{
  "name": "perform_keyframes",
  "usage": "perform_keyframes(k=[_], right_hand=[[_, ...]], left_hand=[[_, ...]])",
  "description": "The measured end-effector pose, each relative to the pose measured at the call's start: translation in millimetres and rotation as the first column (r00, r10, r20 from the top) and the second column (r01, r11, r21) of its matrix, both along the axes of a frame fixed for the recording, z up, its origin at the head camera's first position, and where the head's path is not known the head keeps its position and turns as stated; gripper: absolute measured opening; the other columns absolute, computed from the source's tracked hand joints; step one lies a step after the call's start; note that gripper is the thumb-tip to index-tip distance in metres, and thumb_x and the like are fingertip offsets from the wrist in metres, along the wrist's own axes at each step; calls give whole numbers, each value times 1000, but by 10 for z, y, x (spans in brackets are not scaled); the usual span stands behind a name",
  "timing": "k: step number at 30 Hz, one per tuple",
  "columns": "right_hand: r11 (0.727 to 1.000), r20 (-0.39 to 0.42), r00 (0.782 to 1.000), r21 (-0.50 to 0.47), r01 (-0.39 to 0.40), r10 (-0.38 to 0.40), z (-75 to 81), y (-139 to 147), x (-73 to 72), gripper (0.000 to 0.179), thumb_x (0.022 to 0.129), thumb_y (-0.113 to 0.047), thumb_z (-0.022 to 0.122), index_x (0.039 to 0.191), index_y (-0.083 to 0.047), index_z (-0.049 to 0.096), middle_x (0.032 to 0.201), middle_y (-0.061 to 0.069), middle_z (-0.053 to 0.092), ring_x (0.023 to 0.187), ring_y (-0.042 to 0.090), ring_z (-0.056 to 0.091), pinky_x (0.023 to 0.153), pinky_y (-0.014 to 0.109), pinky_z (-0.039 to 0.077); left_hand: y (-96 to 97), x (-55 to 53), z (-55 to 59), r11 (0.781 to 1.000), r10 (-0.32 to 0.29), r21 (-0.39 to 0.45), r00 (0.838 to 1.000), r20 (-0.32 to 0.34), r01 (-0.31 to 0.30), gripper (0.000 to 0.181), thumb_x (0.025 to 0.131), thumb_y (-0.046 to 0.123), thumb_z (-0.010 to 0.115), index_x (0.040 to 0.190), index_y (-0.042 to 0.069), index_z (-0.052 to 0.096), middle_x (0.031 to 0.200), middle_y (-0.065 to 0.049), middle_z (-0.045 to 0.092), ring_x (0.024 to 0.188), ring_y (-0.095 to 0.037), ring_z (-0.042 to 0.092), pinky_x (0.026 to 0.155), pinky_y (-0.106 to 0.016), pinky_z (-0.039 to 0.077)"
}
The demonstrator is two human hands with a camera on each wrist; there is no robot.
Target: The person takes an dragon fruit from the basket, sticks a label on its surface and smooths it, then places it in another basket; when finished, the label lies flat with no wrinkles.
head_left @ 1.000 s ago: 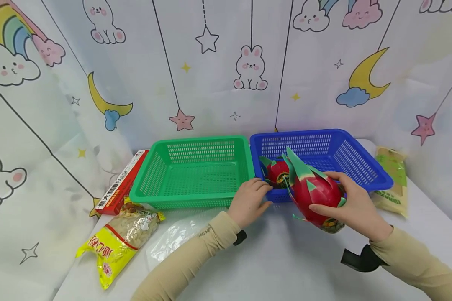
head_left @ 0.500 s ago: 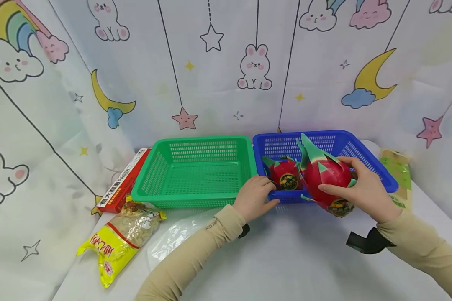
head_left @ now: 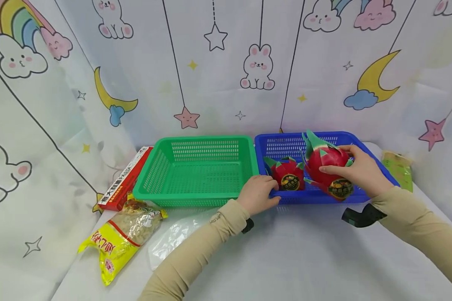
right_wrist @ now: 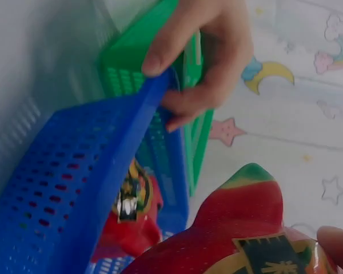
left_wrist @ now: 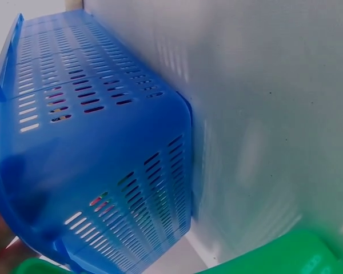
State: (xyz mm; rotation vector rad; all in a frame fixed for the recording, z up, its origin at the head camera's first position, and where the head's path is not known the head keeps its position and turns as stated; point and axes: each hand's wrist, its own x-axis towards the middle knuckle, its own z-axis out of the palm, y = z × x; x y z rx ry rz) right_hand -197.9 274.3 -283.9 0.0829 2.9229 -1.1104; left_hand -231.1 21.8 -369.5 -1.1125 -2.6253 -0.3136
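My right hand [head_left: 363, 172] grips a large red dragon fruit [head_left: 328, 161] with green leafy tips and a black-and-gold label. It is tilted, over the front part of the blue basket [head_left: 309, 198]. A second dragon fruit [head_left: 284, 172] lies inside that basket at the front left. My left hand [head_left: 258, 194] pinches the basket's front left corner. The right wrist view shows the left thumb [right_wrist: 154, 61] on one side of the rim and fingers on the other. In the left wrist view the blue basket's slotted outer wall [left_wrist: 91, 142] fills much of the frame.
A green basket [head_left: 196, 201] stands directly left of the blue one. At the left lie a red pasta box [head_left: 126, 177] and a yellow snack bag [head_left: 122, 236]. Clear plastic [head_left: 181, 230] lies under the left forearm. A green pouch [head_left: 398, 165] is behind the right wrist.
My right hand has carried the dragon fruit away from me, from the table's side to over the blue basket, and slightly lifted it. My left hand keeps to the basket corner.
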Motion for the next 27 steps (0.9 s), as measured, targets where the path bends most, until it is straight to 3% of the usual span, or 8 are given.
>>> perform_keyframes(k=[7, 13, 21, 27], right_hand=[[1000, 37, 999, -20, 12, -11, -28, 136, -275, 97, 82, -53, 61, 142, 7, 13, 134, 34, 28, 115, 50, 36, 80, 53, 51], [1000, 61, 998, -10, 28, -27, -46, 163, -466, 98, 81, -54, 60, 141, 8, 14, 134, 35, 30, 113, 49, 40, 81, 51, 51], [999, 92, 995, 32, 25, -28, -91, 150, -626, 99, 80, -54, 62, 140, 8, 16, 135, 36, 28, 111, 49, 40, 84, 53, 49], [998, 101, 994, 51, 26, -31, -147, 174, -678, 94, 80, -52, 62, 137, 10, 20, 132, 36, 30, 108, 49, 43, 82, 51, 50]], left_hand=[[-8, -12, 25, 1000, 11, -5, 998, 64, -10, 22, 84, 36, 65, 94, 16, 67, 89, 6, 66, 87, -10, 61, 88, -25, 46], [-20, -5, 24, 1000, 18, 8, 997, 71, -19, 21, 84, 35, 65, 94, 16, 67, 89, 6, 66, 87, -9, 60, 89, -24, 45], [-31, 6, 12, 998, 17, 53, 996, 88, -22, 20, 84, 33, 66, 93, 16, 67, 89, 5, 66, 86, -10, 60, 87, -24, 46], [-1, 16, 1, 999, 13, 38, 997, 81, -16, 21, 84, 34, 66, 94, 15, 67, 90, 5, 66, 86, -9, 60, 88, -23, 45]])
